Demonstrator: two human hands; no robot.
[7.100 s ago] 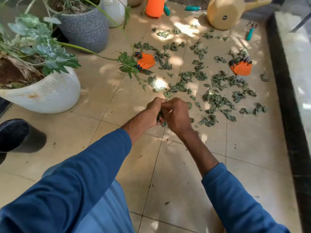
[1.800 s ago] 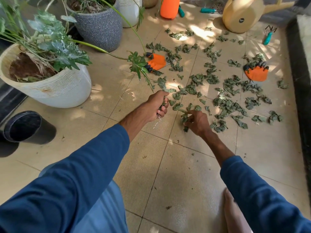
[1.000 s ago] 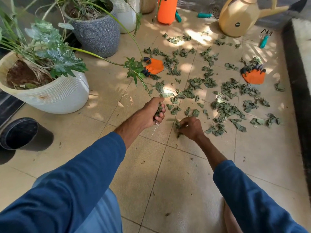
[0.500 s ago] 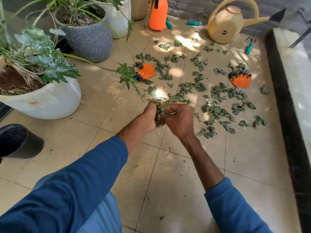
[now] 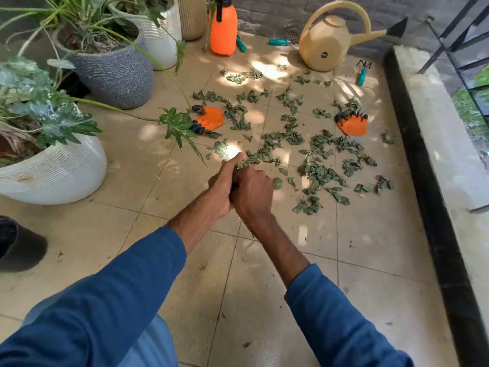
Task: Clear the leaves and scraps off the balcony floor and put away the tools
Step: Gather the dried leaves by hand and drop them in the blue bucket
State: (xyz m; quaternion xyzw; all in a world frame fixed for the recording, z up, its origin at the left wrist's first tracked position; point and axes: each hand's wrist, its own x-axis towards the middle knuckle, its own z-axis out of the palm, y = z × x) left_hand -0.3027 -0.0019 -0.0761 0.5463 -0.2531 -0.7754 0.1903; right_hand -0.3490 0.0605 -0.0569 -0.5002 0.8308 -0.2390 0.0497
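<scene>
Green leaf scraps (image 5: 316, 169) lie scattered over the beige tiled floor (image 5: 370, 247) ahead of me. My left hand (image 5: 221, 186) grips a bunch of picked-up leaves (image 5: 244, 165). My right hand (image 5: 251, 193) is curled against that bunch, pressed to the left hand; what its fingers hold is hidden. Two orange clawed garden gloves lie among the scraps, one at the left (image 5: 210, 121) and one at the right (image 5: 353, 123). An orange sprayer (image 5: 223, 29), a tan watering can (image 5: 328, 41), a teal-handled tool (image 5: 279, 41) and a small teal hand rake (image 5: 362, 72) stand or lie at the back.
A white pot (image 5: 50, 170), a grey pot (image 5: 113, 72) and further pots line the left side, with a leafy stem (image 5: 177, 125) reaching over the floor. A black pot (image 5: 16, 242) lies at the far left. A black-edged stone ledge (image 5: 434, 160) bounds the right.
My right hand left the floor, where it was picking up scraps, and came against my left hand's bunch. The view tilted up slightly, showing more of the back wall.
</scene>
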